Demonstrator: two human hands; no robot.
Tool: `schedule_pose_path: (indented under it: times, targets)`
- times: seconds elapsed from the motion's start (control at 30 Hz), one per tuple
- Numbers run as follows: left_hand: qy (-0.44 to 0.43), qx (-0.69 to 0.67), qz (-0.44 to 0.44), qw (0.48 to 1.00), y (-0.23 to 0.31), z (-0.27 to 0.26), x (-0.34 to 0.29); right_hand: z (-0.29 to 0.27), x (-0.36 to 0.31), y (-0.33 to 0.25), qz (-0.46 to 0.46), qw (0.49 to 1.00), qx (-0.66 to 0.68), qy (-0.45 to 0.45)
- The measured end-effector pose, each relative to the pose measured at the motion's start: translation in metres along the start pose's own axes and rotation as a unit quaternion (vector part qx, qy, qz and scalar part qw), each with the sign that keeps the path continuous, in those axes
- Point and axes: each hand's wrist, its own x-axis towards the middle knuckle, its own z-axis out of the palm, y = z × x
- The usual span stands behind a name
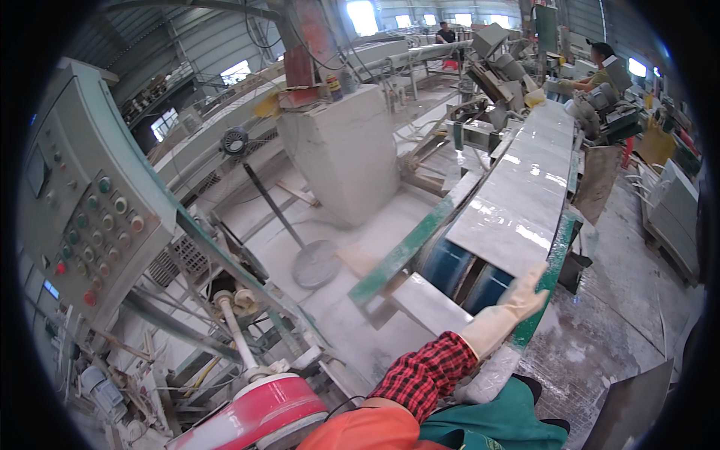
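My left hand (517, 301), in a cream rubber glove with a red-and-black checked sleeve above it, reaches over the near end of a conveyor. Its fingers are stretched out at the near right corner of a wet, pale grey slab (499, 232) and seem to touch its edge. No grip on the slab shows. More slabs (541, 154) lie end to end farther up the line. Beneath the near slab are dark blue belts (444, 268), between green side rails (409, 253). A whitish lump (489, 376) below my wrist is hard to make out. My right hand is not in view.
At the left stands a control cabinet (97, 225) with several buttons. A red-and-white machine part (262, 409) is at the lower left. Beyond a pale block (345, 150), a round-based stand (315, 264) is on the floor. A co-worker (600, 67) is by motors at the far right.
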Motion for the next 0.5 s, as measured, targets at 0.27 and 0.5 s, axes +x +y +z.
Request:
schedule_pose_path:
  times: [0.27,0.5]
  targets:
    - [-0.154,-0.564,-0.286,0.759,0.11,-0.004,-0.031,0.176,-0.002,0.017,-0.003,0.961,-0.057,-0.272]
    - [0.187,-0.611,-0.277,0.717,0.082,-0.023,-0.039,0.325,-0.038,0.012,-0.46,0.649,-0.312,-0.519]
